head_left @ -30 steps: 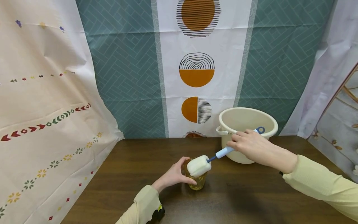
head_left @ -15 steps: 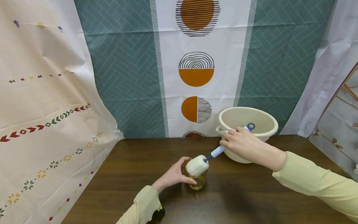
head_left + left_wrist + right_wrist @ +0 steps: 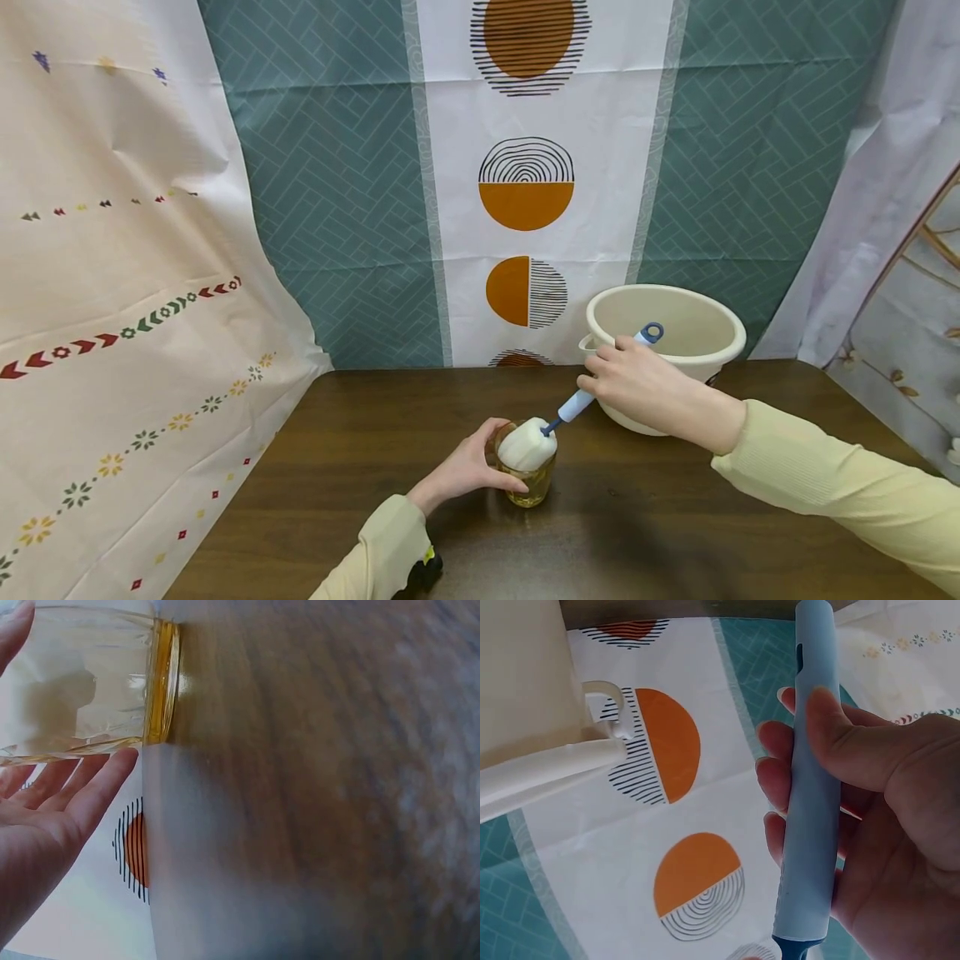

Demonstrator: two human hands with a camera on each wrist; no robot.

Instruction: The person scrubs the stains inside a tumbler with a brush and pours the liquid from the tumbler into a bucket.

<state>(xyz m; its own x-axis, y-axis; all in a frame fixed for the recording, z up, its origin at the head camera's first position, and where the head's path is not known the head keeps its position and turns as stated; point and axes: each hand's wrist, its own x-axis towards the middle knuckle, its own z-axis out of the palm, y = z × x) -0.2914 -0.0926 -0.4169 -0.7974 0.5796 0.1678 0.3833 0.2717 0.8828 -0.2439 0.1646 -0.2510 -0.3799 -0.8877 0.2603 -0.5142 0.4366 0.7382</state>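
An amber glass (image 3: 531,488) stands on the table, and my left hand (image 3: 472,467) grips it from the left, thumb in front and fingers round the far side. In the left wrist view the clear yellow glass (image 3: 90,697) lies between thumb and fingers. My right hand (image 3: 645,383) holds a cup brush by its pale blue handle (image 3: 576,406), with the thumb pressed along the handle (image 3: 814,825) in the right wrist view. The brush's white sponge head (image 3: 528,446) sits tilted in the mouth of the glass, its lower end inside.
Behind the right hand, at the table's back right, stands a cream bucket (image 3: 667,321) with a side handle. The brown wooden table (image 3: 375,433) ends against a patterned curtain (image 3: 345,183). Pale cloths hang at left and right. A small black item (image 3: 423,575) shows by the left sleeve.
My right hand has moved left and slightly up with the brush, steepening its handle. The sponge head has shifted slightly left in the glass. My left hand and the glass stay put.
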